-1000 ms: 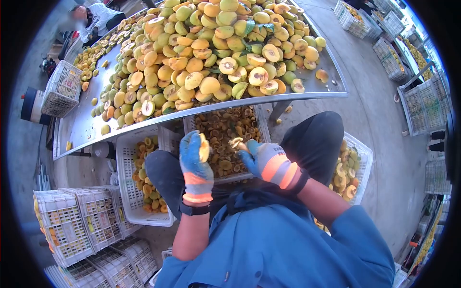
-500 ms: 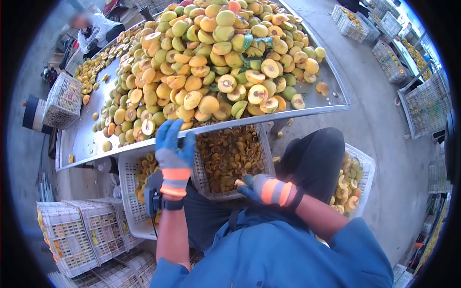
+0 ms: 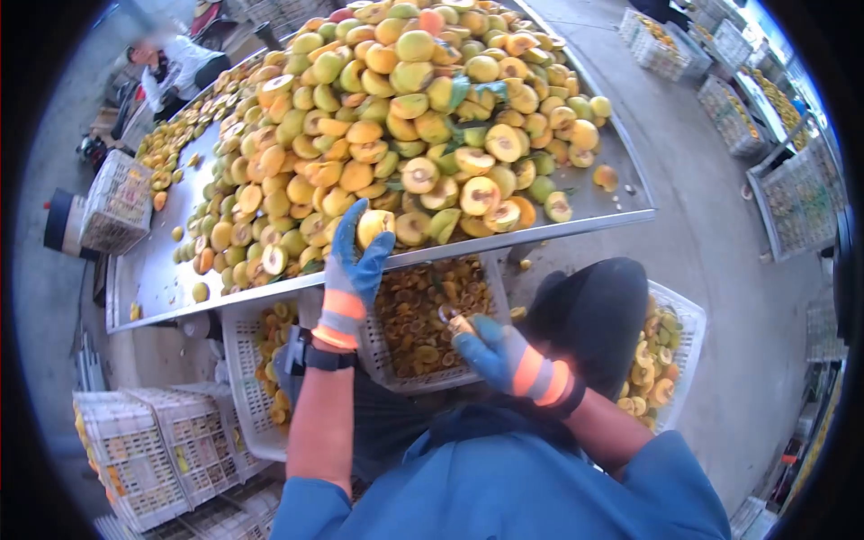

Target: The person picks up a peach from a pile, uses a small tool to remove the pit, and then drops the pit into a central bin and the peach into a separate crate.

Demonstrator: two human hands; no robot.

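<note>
My left hand (image 3: 358, 270), in a blue and grey glove with an orange band, is at the front edge of the metal table (image 3: 558, 219). Its thumb and fingers are round a yellow peach half (image 3: 374, 228), cut face showing. A large heap of peaches (image 3: 360, 135), many of them halved, lies just beyond. My right hand (image 3: 493, 353), gloved alike, is closed round a small pitting tool (image 3: 459, 322) with a light handle and a curved metal tip. Below both hands stands a white crate (image 3: 400, 382) of brown and orange fruit scraps.
Crates of peach halves stand by my left leg (image 3: 255, 432) and right leg (image 3: 688, 360). Stacked crates (image 3: 144, 450) are at lower left, and more crates (image 3: 792, 198) line the right side. Another person (image 3: 184, 67) sits past the table's far left corner.
My left hand has moved right and up along the table edge and now has a peach half in it. My right hand has turned, bringing the tool's metal tip into sight.
</note>
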